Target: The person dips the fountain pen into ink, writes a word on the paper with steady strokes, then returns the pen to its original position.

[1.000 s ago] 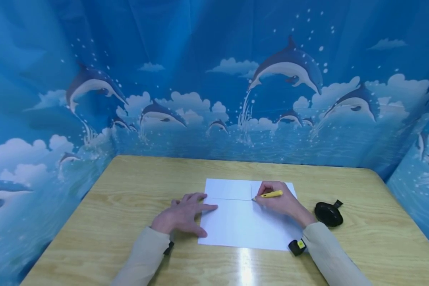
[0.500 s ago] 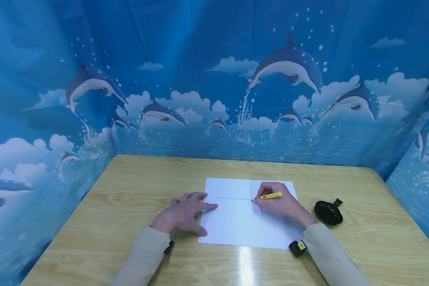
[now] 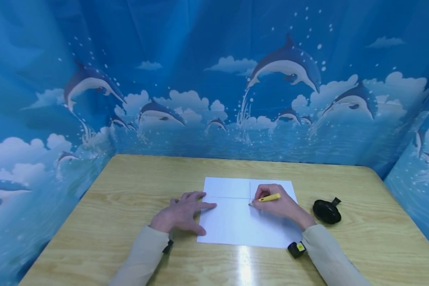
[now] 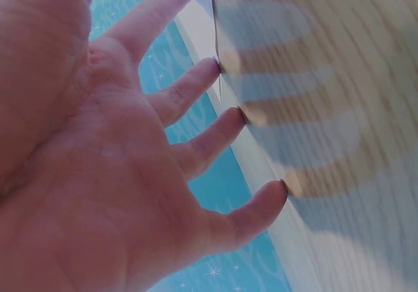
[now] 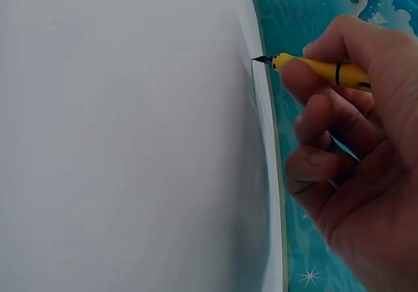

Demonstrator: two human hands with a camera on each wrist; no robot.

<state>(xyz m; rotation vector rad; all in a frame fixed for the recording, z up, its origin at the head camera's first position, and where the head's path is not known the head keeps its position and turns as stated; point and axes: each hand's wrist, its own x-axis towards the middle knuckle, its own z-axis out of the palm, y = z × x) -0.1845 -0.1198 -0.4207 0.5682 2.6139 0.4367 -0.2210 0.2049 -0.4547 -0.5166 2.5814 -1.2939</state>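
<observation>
A white sheet of paper (image 3: 232,222) lies on the wooden table, crossed by a thin horizontal line and a vertical line that meets it. My right hand (image 3: 277,203) pinches a yellow fountain pen (image 3: 271,197) between thumb and fingers. In the right wrist view, the dark nib of the fountain pen (image 5: 264,60) is right at the paper's surface. My left hand (image 3: 182,213) is spread at the paper's left edge, fingertips resting on the sheet and table. Its separated, extended fingers (image 4: 196,83) show in the left wrist view.
A small black dish-like object with a short tab (image 3: 327,211) sits on the table to the right of the paper. The wooden table (image 3: 143,174) reaches back to a blue dolphin-print curtain (image 3: 200,59).
The pen tip has moved slightly toward me, from the horizontal line to just below it, and the vertical line reaches lower. My left hand stays in place.
</observation>
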